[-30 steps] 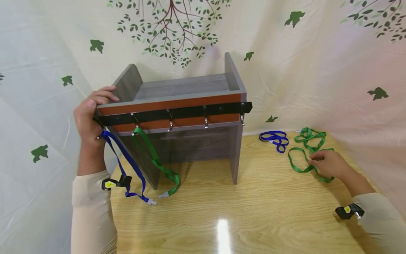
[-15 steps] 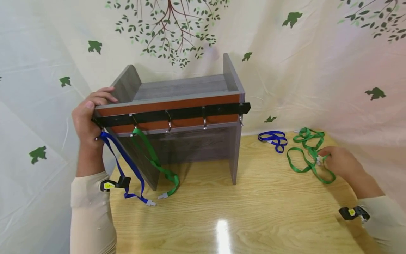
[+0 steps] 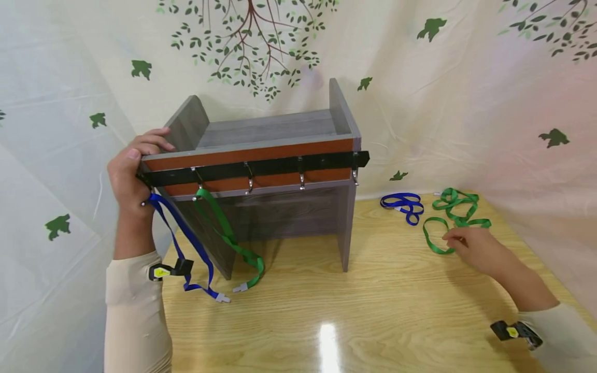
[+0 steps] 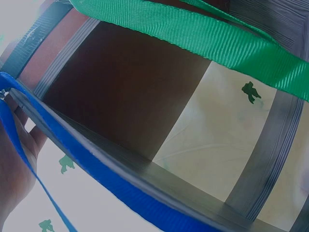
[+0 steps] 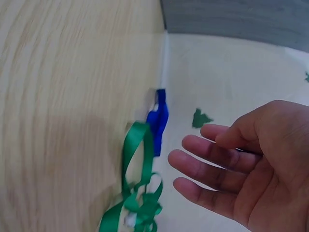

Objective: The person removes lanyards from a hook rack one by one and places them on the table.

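My left hand (image 3: pixel 130 168) grips the upper left corner of a grey wooden shelf rack (image 3: pixel 344 223), thumb in front, fingers over the top. A black strip (image 3: pixel 275 168) with several metal hooks crosses its orange front. From the leftmost hook hangs a blue lanyard (image 3: pixel 186 228), beside it a green lanyard (image 3: pixel 224 220); both straps cross the left wrist view. At right, my right hand (image 3: pixel 485 254) hovers over a loose green lanyard (image 3: pixel 426 235), partly hiding it. In the right wrist view its fingers (image 5: pixel 203 166) are loosely bent, holding nothing, apart from the green strap (image 5: pixel 126 154).
A coiled blue lanyard (image 3: pixel 396 196) lies on the wooden table (image 3: pixel 373 311) between the rack and the right hand. Another green lanyard (image 3: pixel 449 198) lies behind that hand. A pale cloth backdrop (image 3: pixel 466 103) with leaf prints rises behind the table.
My right hand moved right along the green lanyard, then back left and nearer the table's front. The left hand and the rack stay in place.
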A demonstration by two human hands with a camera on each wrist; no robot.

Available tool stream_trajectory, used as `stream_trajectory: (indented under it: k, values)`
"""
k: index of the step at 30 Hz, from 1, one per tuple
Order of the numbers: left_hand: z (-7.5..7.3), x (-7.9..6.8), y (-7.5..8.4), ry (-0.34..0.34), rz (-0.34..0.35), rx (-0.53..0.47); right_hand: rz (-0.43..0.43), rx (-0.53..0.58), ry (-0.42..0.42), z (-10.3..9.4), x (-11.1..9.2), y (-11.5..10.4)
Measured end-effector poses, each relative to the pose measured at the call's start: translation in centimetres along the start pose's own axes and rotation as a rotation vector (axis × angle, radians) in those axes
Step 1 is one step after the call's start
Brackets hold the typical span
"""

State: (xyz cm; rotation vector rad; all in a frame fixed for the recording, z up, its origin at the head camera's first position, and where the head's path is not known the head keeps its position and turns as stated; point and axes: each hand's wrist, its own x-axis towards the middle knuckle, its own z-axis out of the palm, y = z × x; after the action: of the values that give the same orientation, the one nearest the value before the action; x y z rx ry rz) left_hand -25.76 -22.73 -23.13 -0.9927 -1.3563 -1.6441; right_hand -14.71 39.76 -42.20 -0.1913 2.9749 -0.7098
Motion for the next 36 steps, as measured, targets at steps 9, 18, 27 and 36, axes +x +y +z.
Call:
stream_trajectory:
  k: [9, 18, 27, 36]
  values:
    - [0.1, 0.0, 0.0, -0.015, 0.018, 0.007, -0.081, 0.035, 0.017, 0.0, -0.3, -4.7]
    - [0.0, 0.1, 0.0, -0.005, 0.02, -0.007, -0.157, 0.081, 0.039, 1.1, -0.6, -8.4]
    - [0.2, 0.1, 0.1, 0.004, 0.02, -0.013, -0.252, 0.08, 0.025, 2.3, -1.2, -11.5]
    - [-0.1, 0.0, 0.1, 0.0, 0.008, 0.008, -0.373, 0.024, 0.101, 3.1, -1.6, -14.1]
